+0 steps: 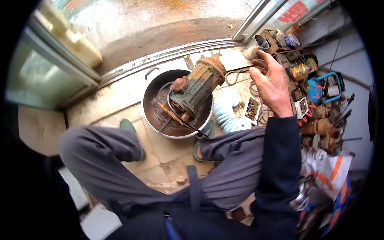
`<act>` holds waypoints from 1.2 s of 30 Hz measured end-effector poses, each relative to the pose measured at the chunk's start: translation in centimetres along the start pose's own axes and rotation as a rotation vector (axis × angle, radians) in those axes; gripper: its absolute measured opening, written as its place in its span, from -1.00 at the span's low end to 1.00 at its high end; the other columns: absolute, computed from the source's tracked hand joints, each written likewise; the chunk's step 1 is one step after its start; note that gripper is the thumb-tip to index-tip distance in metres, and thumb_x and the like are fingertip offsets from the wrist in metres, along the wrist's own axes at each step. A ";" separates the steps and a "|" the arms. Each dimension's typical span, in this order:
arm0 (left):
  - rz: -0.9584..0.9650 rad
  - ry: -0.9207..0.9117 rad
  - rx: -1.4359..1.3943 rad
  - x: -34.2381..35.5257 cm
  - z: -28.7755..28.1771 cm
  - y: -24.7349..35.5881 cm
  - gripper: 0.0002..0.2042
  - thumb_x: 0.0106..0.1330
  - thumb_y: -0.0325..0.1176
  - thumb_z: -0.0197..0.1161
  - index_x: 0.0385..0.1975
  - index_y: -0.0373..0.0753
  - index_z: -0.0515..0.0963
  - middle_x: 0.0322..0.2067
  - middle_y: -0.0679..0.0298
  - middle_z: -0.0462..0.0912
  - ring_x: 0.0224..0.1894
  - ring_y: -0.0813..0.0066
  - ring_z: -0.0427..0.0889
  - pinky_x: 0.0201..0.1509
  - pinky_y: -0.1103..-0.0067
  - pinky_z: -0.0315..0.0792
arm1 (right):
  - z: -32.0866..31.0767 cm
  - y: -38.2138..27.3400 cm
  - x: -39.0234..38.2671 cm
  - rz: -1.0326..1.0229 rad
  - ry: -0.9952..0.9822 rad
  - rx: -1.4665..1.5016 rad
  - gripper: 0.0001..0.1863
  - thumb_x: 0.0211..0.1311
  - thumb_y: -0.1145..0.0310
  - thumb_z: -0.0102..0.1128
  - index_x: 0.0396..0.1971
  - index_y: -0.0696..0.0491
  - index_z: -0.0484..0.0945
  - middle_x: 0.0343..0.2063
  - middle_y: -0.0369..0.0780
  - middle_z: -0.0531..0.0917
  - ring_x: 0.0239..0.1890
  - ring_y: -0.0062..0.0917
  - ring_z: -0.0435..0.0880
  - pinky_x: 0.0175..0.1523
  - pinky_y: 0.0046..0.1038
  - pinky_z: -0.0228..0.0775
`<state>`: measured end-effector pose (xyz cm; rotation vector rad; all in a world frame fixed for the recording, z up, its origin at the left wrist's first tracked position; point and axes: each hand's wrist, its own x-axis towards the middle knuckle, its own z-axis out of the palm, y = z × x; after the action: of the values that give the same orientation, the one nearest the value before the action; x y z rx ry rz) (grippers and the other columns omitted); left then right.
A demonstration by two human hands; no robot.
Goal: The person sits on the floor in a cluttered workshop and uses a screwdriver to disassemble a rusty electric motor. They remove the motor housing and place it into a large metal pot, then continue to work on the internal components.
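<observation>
My right hand (273, 84) is raised above the floor on the right, its fingers loosely bent and the thumb apart, with nothing in it. Left of it, a rusty green electric motor (195, 91) leans tilted in a round metal pot (149, 112). Its heavily rusted end (214, 67) sticks out over the pot's far right rim. A black cable (188, 123) runs from the motor across the near rim. Brownish murk covers the pot's bottom, so the motor's lower end is partly hidden. My left hand is out of view.
Beside the pot lie a pale blue coiled hose (227, 112) and a small white box (252, 109) of little parts. Tools and machine parts crowd the right wall, with a blue-framed device (326, 89) among them. A metal cup (258, 43) stands near the sliding-door track (168, 56). My knees flank the pot.
</observation>
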<state>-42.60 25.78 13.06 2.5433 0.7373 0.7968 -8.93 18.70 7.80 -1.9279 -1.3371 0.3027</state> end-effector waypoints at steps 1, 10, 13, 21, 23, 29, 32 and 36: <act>0.011 -0.016 -0.019 -0.2 0.5 -0.5 -0.60 0.45 -0.41 0.16 0.27 -0.25 0.45 0.23 0.08 0.54 0.30 0.23 0.50 0.41 0.30 0.42 | 0.4 -0.5 0.3 0.008 0.008 -0.003 -0.43 0.21 0.42 0.21 0.25 0.26 0.46 -0.02 0.08 0.71 -0.05 -0.29 0.78 0.03 -0.36 0.61; 0.088 0.305 -0.036 2.0 -4.6 -5.4 -0.64 0.45 -0.41 0.16 0.22 -0.26 0.48 0.20 0.09 0.56 0.28 0.22 0.53 0.40 0.27 0.43 | 0.5 -0.4 -1.7 0.065 -0.079 -0.095 -0.48 0.26 0.43 0.26 0.20 0.28 0.48 -0.10 0.03 0.73 -0.06 -0.33 0.77 0.02 -0.35 0.58; -0.031 0.362 0.126 2.7 -5.8 -9.3 -0.65 0.45 -0.41 0.15 0.20 -0.26 0.50 0.19 0.10 0.57 0.27 0.22 0.53 0.40 0.26 0.43 | 1.2 -0.5 -2.5 0.015 -0.140 -0.181 -0.51 0.25 0.44 0.30 0.16 0.28 0.51 -0.07 0.06 0.72 -0.08 -0.26 0.78 0.01 -0.32 0.58; -0.321 -0.535 0.493 0.9 -0.5 -10.9 -0.63 0.23 -0.36 0.39 0.02 -0.32 0.59 0.08 0.02 0.60 0.17 0.12 0.56 0.34 0.26 0.38 | 1.9 -0.7 -3.2 -0.127 -0.388 -0.337 -0.56 0.14 0.46 0.37 0.04 0.26 0.55 -0.22 0.07 0.67 -0.17 -0.03 0.68 -0.05 -0.23 0.51; -0.218 -0.426 0.400 0.6 -0.4 -10.5 -0.63 0.21 -0.35 0.39 0.00 -0.31 0.58 -0.01 0.06 0.61 0.11 0.07 0.55 0.29 0.27 0.37 | 2.3 -1.4 -2.8 -0.091 -0.448 -0.332 -0.55 0.13 0.45 0.38 0.04 0.24 0.56 -0.22 0.06 0.66 -0.16 -0.03 0.67 -0.06 -0.23 0.51; -0.222 -0.427 0.406 0.5 -0.5 -10.5 -0.63 0.21 -0.35 0.37 0.02 -0.28 0.57 -0.04 0.10 0.61 0.09 0.11 0.55 0.26 0.28 0.37 | 2.9 -2.7 -2.2 -0.005 -0.582 -0.373 -0.51 0.12 0.49 0.40 0.08 0.28 0.55 -0.17 0.04 0.69 -0.12 -0.14 0.71 0.02 -0.31 0.51; -0.250 -0.454 0.411 0.3 -0.9 -10.8 -0.63 0.21 -0.35 0.37 0.01 -0.28 0.57 -0.04 0.09 0.61 0.09 0.11 0.56 0.26 0.29 0.37 | 3.5 -2.6 -2.1 -0.059 -0.595 -0.399 -0.53 0.15 0.40 0.41 0.06 0.21 0.56 -0.27 0.02 0.64 -0.21 -0.04 0.65 -0.09 -0.21 0.49; -0.252 -0.468 0.403 0.4 -0.7 -11.0 -0.63 0.19 -0.36 0.38 0.00 -0.29 0.57 -0.04 0.09 0.62 0.08 0.09 0.56 0.25 0.29 0.38 | 3.8 -2.0 -2.2 -0.157 -0.566 -0.391 -0.52 0.16 0.37 0.42 0.06 0.20 0.55 -0.30 0.00 0.62 -0.23 -0.04 0.63 -0.10 -0.17 0.47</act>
<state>-46.82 34.85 8.46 2.7404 1.1054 -0.0448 -13.44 18.80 6.16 -2.1222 -2.0296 0.5741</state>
